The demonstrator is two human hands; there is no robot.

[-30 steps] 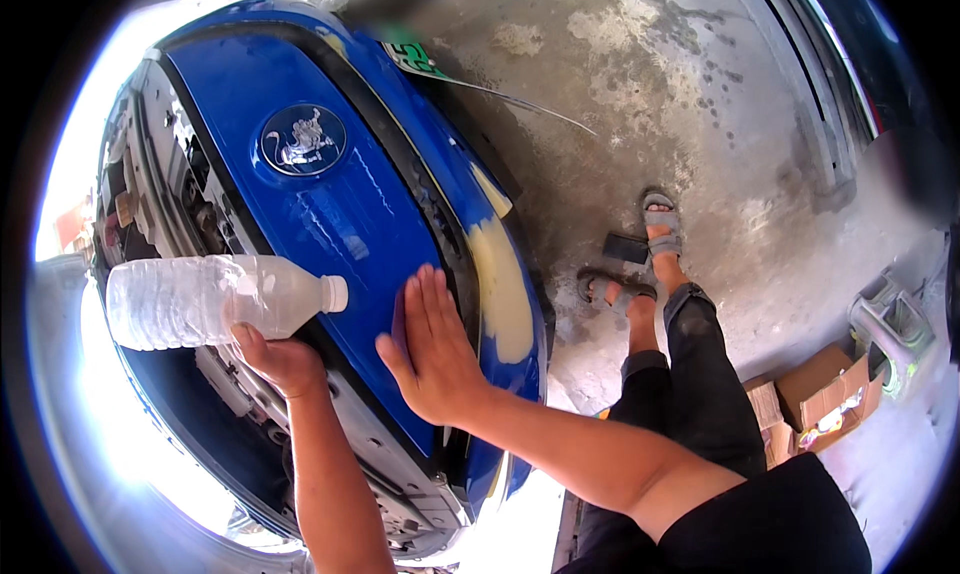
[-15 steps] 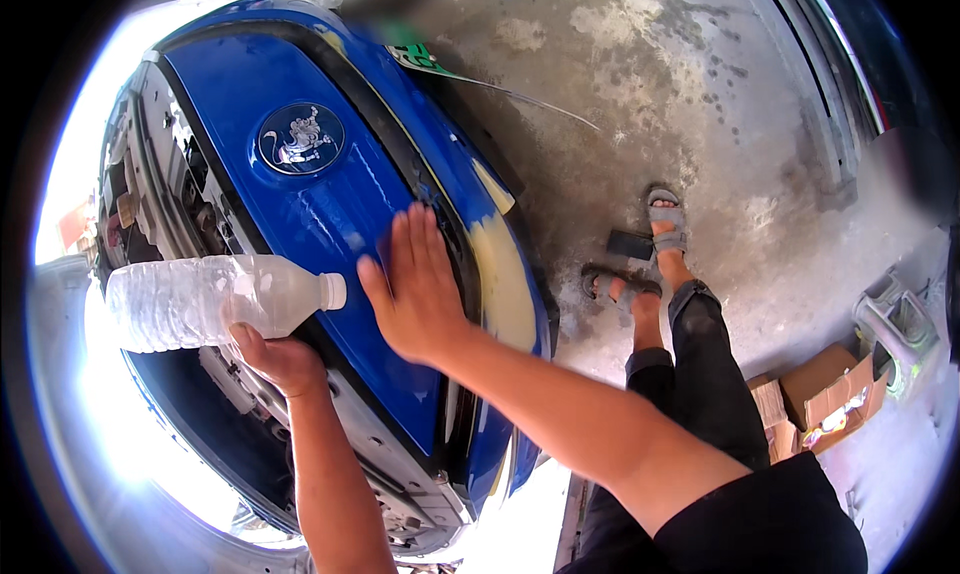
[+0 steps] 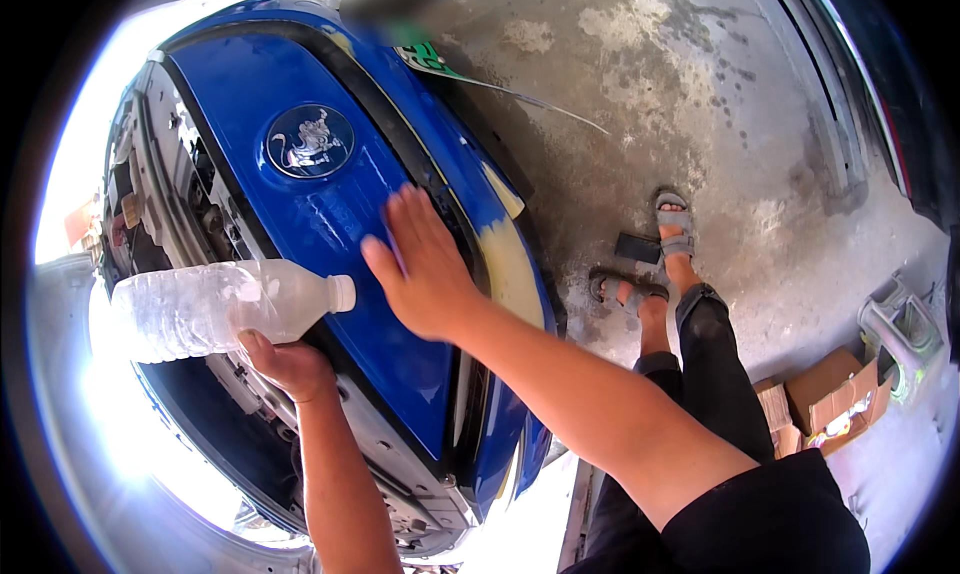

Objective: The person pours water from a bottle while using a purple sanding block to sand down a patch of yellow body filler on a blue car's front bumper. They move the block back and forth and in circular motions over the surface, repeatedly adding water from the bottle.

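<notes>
A clear plastic bottle [image 3: 225, 309] with a white cap lies sideways in my left hand [image 3: 290, 366], whose fingers are hidden behind it. It is held above the front edge of the car. My right hand [image 3: 425, 269] lies flat on the glossy blue car panel [image 3: 260, 84], fingers stretched out and thumb apart. Whether anything thin is under the palm, I cannot tell. Up and left of those fingertips is a round emblem [image 3: 310, 142] with a silver animal figure. Wet-looking streaks show on the paint between emblem and hand.
Beige filler patches [image 3: 512, 274] mark the blue bumper. The open front bay [image 3: 215, 394] is at left. A person's sandalled feet [image 3: 675, 224] stand on the concrete floor beside a dark flat object [image 3: 637, 248]. Cardboard boxes [image 3: 840, 399] and a grey-green plastic stool [image 3: 900, 324] are at right.
My right hand has slid a little up the panel, nearer the emblem. The bottle stays in my left hand, and the whole view has shifted slightly.
</notes>
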